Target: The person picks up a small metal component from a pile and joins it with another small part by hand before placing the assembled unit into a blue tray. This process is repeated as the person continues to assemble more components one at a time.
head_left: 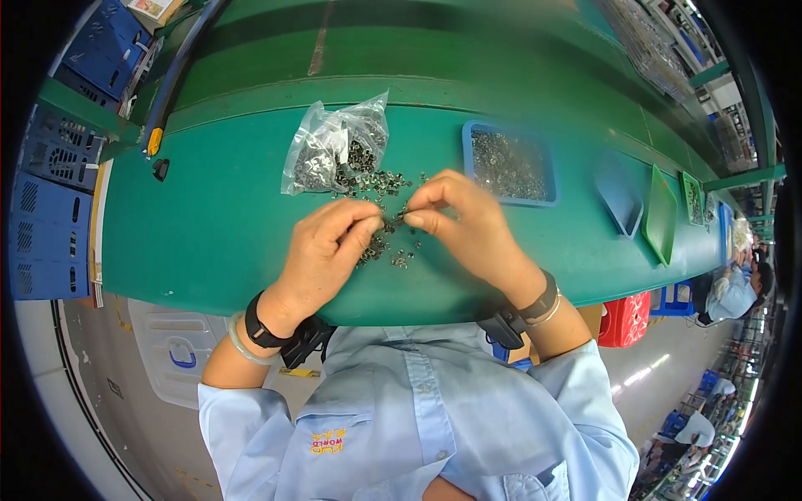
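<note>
Both hands meet over a loose scatter of small metal parts (372,181) on the green tabletop. My left hand (327,242) is closed, thumb and forefinger pinched at the pile's middle. Opposite it, my right hand (464,219) also pinches, its fingertips on a tiny dark metal part (402,215). What sits between the left fingertips is too small to make out. Just beyond the hands lies a clear plastic bag (317,150), its mouth toward the pile and more of the same parts inside. A few pieces (401,259) lie nearer me, between the wrists.
A blue tray (510,200) full of small metal parts stands right of the hands. Farther right are another blue tray (618,196), a green tray (661,217) and a smaller green one (692,199). Blue crates (52,238) stack at the left. A person (735,292) sits far right.
</note>
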### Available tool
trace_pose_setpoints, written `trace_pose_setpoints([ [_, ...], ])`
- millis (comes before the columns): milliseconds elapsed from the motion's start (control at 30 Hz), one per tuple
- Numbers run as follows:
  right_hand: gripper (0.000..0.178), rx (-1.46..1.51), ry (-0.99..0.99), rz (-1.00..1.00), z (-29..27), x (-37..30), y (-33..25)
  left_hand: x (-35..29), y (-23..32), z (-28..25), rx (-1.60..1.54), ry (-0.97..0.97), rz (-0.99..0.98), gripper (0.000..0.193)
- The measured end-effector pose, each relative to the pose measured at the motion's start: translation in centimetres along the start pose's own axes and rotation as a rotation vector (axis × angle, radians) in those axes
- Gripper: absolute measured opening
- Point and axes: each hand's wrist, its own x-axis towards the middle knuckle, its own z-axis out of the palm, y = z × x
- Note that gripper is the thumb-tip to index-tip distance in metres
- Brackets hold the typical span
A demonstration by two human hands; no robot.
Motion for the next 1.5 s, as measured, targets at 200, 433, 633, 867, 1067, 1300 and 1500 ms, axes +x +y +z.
trace_pose_setpoints([
  [200,0.014,0.024,-0.003,0.036,0.2,-0.1,0.0,0.3,0.8,0.7,-0.238,0.007,-0.217,0.011],
  [433,0.012,0.007,-0.014,0.005,0.4,0.0,-0.1,0.4,0.7,0.6,-0.145,-0.066,-0.184,0.013],
  [633,0.011,0.070,0.046,0.097,-0.1,-0.1,0.0,0.4,0.7,0.7,-0.078,-0.024,-0.163,0.014],
  [867,0.010,0.034,-0.031,0.142,1.0,-0.2,-0.1,0.4,0.2,1.5,0.241,0.078,0.183,0.021],
  [1067,0.009,0.093,-0.084,0.215,0.9,-0.1,-0.1,0.3,0.2,1.2,0.346,0.068,0.242,0.023],
  [1300,0.009,0.345,-0.114,0.425,0.7,-0.4,0.3,0.0,0.1,0.8,0.348,0.072,0.288,0.021],
  [1500,0.011,0.166,-0.058,0.114,1.1,-0.7,0.0,0.0,0.3,0.5,0.108,0.050,0.083,0.018],
])
